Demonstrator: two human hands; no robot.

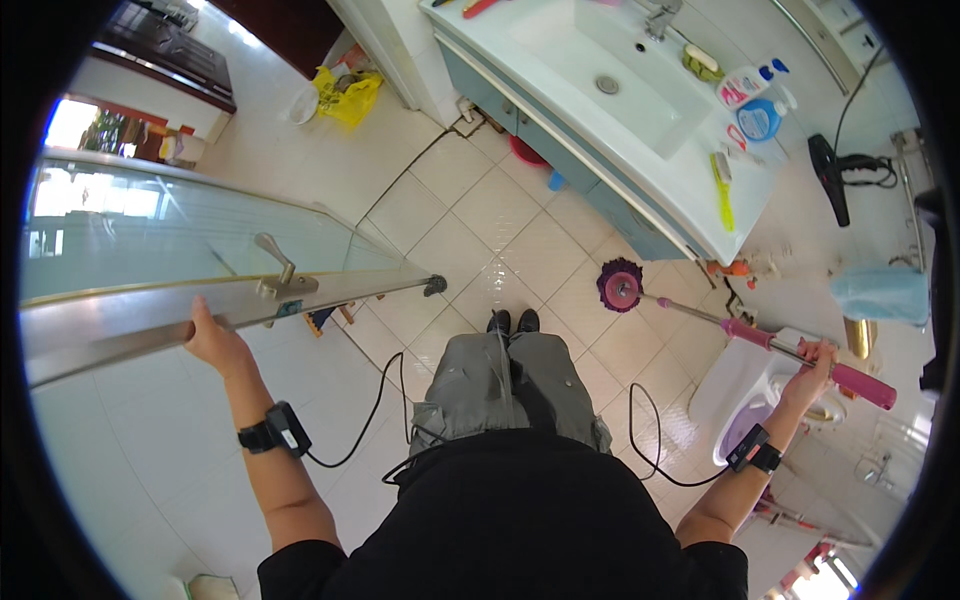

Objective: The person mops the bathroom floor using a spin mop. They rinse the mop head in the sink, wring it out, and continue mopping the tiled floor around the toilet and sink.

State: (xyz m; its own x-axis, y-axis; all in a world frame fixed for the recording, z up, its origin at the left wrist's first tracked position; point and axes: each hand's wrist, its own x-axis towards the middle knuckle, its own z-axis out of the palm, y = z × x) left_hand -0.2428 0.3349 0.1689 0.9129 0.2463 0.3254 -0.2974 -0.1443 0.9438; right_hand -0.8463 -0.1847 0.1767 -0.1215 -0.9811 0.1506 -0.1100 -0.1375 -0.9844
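Note:
My left hand (216,339) grips the edge of a metal-framed glass door (157,304), just below its lever handle (279,264). On the other side, my right hand (810,375) is closed around the metal and pink pole of a spin mop (697,313), near the pink end grip (864,385). The mop's round pink head with a purple fringe (620,285) rests on the tiled floor, in front and to the right of my black shoes. Its pole slants from the head up to my hand, over the toilet side of the room.
A washbasin cabinet (570,150) runs along the front right, with bottles and a yellow-green brush (721,191) on top. A white toilet (712,397) stands at right. A yellow plastic bag (349,97) lies beyond the doorway. Black cables hang from both forearm devices.

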